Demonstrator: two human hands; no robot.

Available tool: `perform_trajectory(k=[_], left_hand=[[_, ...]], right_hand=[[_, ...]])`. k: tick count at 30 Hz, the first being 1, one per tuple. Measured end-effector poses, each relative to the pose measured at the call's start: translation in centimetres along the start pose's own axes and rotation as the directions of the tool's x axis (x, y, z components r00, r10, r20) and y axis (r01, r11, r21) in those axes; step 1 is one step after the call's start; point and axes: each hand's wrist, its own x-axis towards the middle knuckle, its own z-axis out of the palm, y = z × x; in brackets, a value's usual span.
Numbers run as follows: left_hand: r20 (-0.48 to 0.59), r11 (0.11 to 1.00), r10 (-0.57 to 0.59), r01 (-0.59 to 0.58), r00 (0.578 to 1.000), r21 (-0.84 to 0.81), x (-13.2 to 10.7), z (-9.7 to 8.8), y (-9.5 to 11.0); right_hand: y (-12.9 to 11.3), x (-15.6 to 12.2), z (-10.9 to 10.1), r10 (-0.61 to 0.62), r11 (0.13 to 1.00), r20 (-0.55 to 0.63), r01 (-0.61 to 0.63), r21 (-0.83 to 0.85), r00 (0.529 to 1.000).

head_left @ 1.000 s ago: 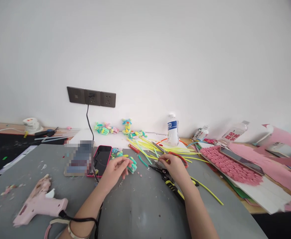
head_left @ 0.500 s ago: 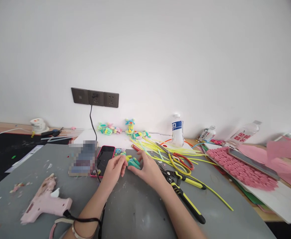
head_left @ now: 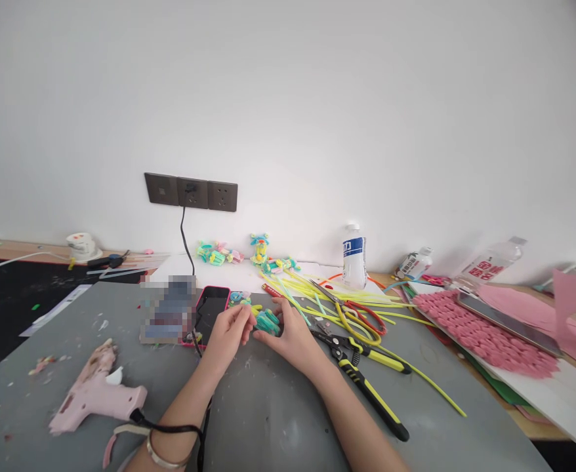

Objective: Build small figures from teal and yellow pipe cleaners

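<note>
- Grey mat [head_left: 268,419]: nearest the viewer, speckled with scraps; a pink glue gun [head_left: 96,393] was laid on its side at the left, its cord attached
- Yellow-and-black cutters [head_left: 367,387]: laid flat just beside the right forearm, untouched
- Left hand [head_left: 229,334]: fingers curled, tips pinched onto the left end of a teal-and-yellow figure [head_left: 267,321]
- Right hand [head_left: 292,337]: loosely cupped, thumb and fingertips closed on the figure's right side
- Figure, position: held between both hands, low over the mat, just right of a pink-cased phone [head_left: 210,308]
- Figure, handling: judged light, soft and easily crushed, with small joined parts likely fragile; best gripped by the body, not the projecting pieces
- Figure, lie: long axis seemed to run left to right; which end led could not be told
- Scissors [head_left: 351,311] and yellow strips [head_left: 317,295]: found just beyond the hands
- Water bottle [head_left: 353,262] and wall sockets [head_left: 191,192]: farthest, at the wall
</note>
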Motion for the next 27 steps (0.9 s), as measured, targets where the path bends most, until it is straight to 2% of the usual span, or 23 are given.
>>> perform_trajectory(k=[8, 11, 16, 19, 22, 27], left_hand=[[-0.005, 1.000, 0.007, -0.007, 1.000, 0.010, 0.0, 0.0, 0.1], [-0.006, 1.000, 0.009, -0.009, 1.000, 0.010, -0.1, 0.1, 0.2], [0.017, 0.999, -0.002, 0.002, 1.000, 0.033, -0.2, 0.2, 0.5], [0.054, 0.998, -0.007, 0.003, 0.999, 0.067, -0.2, 0.2, 0.5], [0.086, 0.997, 0.012, -0.018, 0.996, 0.072, -0.3, 0.3, 0.6], [0.148, 0.990, 0.106, -0.091, 0.983, -0.105, -0.6, 0.6, 0.6]], right_hand=[[0.1, 0.3, 1.3, -0.019, 1.000, -0.126, 0.018, -0.005, 0.992], [0.3, 0.4, 0.9, -0.013, 0.999, -0.167, 0.018, 0.033, 0.986], [0.2, 0.6, -0.5, 0.023, 0.980, -0.268, 0.032, 0.197, 0.963], [-0.1, 0.4, -1.1, -0.003, 0.953, -0.349, 0.108, 0.283, 0.937], [-0.5, 0.0, -1.3, -0.064, 0.932, -0.416, 0.204, 0.301, 0.907], [-1.1, -0.7, -1.1, -0.197, 0.893, -0.434, 0.343, 0.291, 0.879]])
